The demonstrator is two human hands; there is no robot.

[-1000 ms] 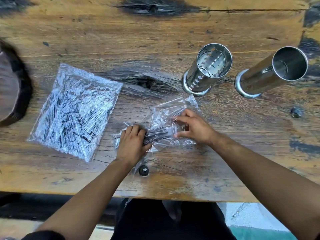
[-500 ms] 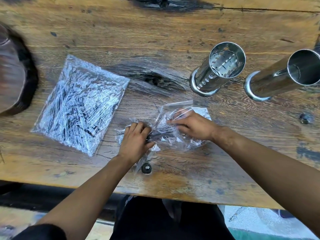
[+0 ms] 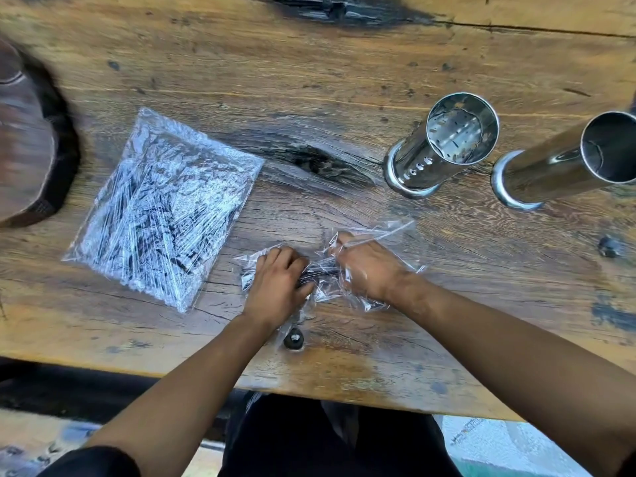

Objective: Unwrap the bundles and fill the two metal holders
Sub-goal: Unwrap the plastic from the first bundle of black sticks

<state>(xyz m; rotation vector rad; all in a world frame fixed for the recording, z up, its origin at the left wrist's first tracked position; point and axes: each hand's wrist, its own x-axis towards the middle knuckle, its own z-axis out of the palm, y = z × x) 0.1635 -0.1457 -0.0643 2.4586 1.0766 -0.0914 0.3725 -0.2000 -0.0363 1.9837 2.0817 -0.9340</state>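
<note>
Two hands work a small bundle (image 3: 320, 270) near the wooden table's (image 3: 309, 80) front edge, left hand (image 3: 277, 287) gripping its dark sticks, right hand (image 3: 370, 270) pinching clear wrap (image 3: 385, 232), open tabletop between a larger bundle (image 3: 161, 204) and both metal holders (image 3: 444, 142), (image 3: 568, 160).

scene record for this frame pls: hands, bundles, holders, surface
left hand: grips small clear-plastic bundle of thin dark sticks
right hand: pulls at that bundle's wrap
large wrapped bundle of dark sticks: lies flat, untouched
perforated metal holder: upright, empty
plain metal holder: upright, empty
surface: worn wooden table
</note>
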